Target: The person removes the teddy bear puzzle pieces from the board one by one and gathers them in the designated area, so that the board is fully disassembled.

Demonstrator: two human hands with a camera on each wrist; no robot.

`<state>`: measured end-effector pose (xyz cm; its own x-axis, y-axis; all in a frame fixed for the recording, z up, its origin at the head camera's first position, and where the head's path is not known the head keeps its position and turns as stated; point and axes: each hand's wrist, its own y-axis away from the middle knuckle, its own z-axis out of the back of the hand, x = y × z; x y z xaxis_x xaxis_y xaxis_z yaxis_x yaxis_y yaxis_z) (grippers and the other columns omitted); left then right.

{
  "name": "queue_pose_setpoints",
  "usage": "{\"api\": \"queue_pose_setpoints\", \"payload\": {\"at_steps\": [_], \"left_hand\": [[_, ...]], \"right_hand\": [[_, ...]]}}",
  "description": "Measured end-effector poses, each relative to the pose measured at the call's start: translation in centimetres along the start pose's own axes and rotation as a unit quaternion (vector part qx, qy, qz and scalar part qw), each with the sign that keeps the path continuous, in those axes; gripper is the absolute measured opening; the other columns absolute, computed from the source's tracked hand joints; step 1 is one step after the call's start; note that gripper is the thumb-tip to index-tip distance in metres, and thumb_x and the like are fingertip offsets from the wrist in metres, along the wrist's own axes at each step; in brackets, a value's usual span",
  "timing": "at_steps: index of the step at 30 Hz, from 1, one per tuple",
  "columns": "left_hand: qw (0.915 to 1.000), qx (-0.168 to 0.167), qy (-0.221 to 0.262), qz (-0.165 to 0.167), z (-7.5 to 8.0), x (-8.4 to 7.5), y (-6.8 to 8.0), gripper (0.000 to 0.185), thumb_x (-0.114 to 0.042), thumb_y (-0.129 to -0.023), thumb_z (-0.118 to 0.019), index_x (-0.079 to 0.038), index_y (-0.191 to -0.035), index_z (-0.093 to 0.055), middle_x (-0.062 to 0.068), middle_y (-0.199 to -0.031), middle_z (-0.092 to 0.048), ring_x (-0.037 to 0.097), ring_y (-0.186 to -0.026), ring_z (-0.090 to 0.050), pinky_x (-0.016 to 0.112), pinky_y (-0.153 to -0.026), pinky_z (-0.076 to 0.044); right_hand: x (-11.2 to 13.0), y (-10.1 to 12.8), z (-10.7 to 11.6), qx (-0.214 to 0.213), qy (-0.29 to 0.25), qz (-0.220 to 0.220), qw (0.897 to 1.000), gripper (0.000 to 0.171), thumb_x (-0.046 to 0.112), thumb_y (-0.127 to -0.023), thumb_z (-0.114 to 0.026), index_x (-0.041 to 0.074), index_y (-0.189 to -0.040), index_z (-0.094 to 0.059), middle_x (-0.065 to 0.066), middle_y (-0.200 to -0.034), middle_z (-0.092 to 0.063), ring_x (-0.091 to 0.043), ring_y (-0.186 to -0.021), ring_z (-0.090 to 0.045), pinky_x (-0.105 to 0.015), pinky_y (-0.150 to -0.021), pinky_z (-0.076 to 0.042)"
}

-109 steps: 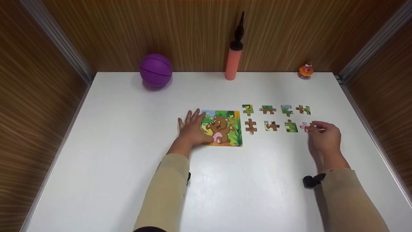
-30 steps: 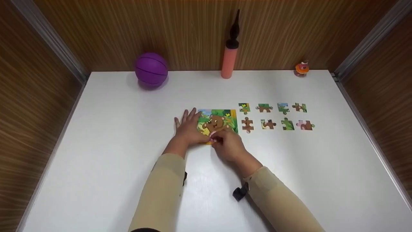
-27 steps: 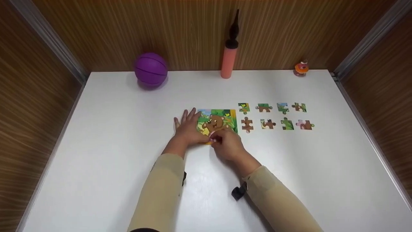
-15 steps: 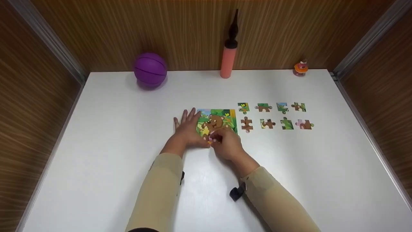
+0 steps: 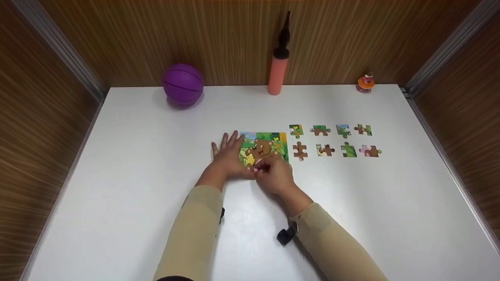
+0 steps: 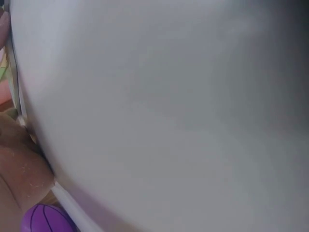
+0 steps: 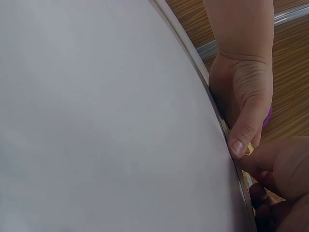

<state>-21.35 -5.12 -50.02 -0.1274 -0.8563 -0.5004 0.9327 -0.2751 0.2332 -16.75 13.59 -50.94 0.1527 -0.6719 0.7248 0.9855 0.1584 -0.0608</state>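
Note:
A square jigsaw puzzle (image 5: pixel 261 147) with a brown bear picture lies mid-table in the head view. My left hand (image 5: pixel 228 162) rests along its left side, fingers spread, with the thumb at the front edge. At the lower middle of the picture, my right hand (image 5: pixel 276 173) pinches a puzzle piece (image 5: pixel 256 170), of which only a small pink part shows. The right hand covers the puzzle's lower right. In the right wrist view, the left thumb (image 7: pixel 238 145) touches the puzzle's edge, right beside the right fingertips (image 7: pixel 248 162).
Several loose jigsaw pieces lie in two rows to the right, among them a pink-and-brown one (image 5: pixel 370 151) and a green one (image 5: pixel 348 150). Along the back stand a purple ball (image 5: pixel 183 84), a pink hand pump (image 5: pixel 278 76) and a small orange-ringed figurine (image 5: pixel 366 82). Wooden panels enclose the white table (image 5: pixel 136 156).
From the pink-and-brown piece at the far right, my right hand has come left to the puzzle, leaving that piece on the table. The left thumb has slid slightly toward the front edge.

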Motion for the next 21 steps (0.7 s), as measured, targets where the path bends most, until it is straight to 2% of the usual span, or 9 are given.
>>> {"api": "queue_pose_setpoints", "payload": {"at_steps": [7,13,21], "left_hand": [[1.0000,0.001,0.000,0.004,0.01,0.02,0.07,0.139,-0.054,-0.064,-0.095,-0.021,-0.172,-0.013,0.002,-0.179,0.002,0.030,-0.162,0.013,0.063,-0.123,0.016],[0.9999,0.009,-0.001,0.004,0.21,0.02,0.14,0.140,-0.057,-0.065,-0.095,-0.021,-0.172,-0.013,0.003,-0.179,0.002,0.031,-0.162,0.013,0.065,-0.123,0.015],[0.9999,0.008,-0.006,0.001,0.38,-0.04,0.13,0.143,-0.058,-0.064,-0.098,-0.021,-0.172,-0.013,0.004,-0.179,0.002,0.031,-0.163,0.012,0.064,-0.124,0.013]], "right_hand": [[0.08,0.30,0.30,0.029,0.018,0.013,0.999,0.011,0.004,-0.088,-0.079,0.012,-0.095,-0.078,0.000,-0.095,-0.066,-0.019,-0.092,-0.061,-0.040,-0.084,-0.055],[-0.03,0.41,0.27,0.025,0.026,0.012,0.999,0.009,0.005,-0.088,-0.075,0.010,-0.095,-0.077,-0.001,-0.094,-0.066,-0.019,-0.089,-0.061,-0.041,-0.084,-0.054],[-0.88,0.72,0.83,0.014,-0.044,0.017,0.999,0.008,-0.002,-0.090,-0.072,0.004,-0.096,-0.074,-0.006,-0.096,-0.063,-0.020,-0.088,-0.059,-0.037,-0.078,-0.053]]}}
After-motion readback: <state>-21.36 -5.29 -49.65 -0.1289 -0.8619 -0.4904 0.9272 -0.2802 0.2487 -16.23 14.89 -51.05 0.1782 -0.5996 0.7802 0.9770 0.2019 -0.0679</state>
